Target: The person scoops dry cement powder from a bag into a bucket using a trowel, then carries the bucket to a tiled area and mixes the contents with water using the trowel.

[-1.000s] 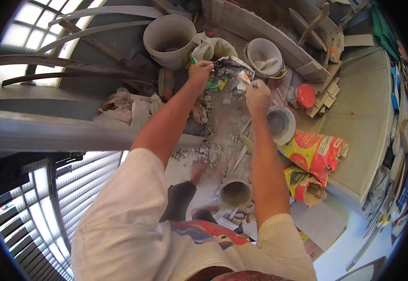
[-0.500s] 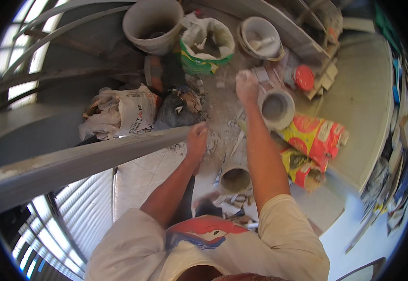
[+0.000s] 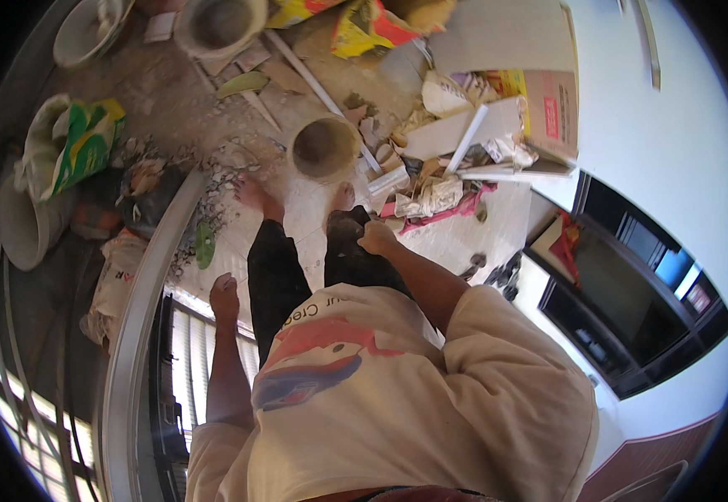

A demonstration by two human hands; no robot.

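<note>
Dusty rubble-strewn floor (image 3: 213, 109) across upper frame, bucket (image 3: 324, 148) upper centre, left hand (image 3: 224, 295) and right hand (image 3: 376, 237) loosely curled, empty, white wall (image 3: 673, 125) right.

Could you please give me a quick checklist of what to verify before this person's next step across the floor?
1. Left hand free: ok, it hangs empty at the person's side.
2. Right hand free: cannot tell, the fingers are curled near the thigh.
3. Footing: not ok, both bare feet stand among rubble and dust.
4. Path ahead: not ok, a dirty bucket sits right in front of the toes.
5. Right side: not ok, a pile of scrap strips and crumpled paper crowds the floor.
6. Left side: ok, the grey rail is within reach of the left hand.
</note>
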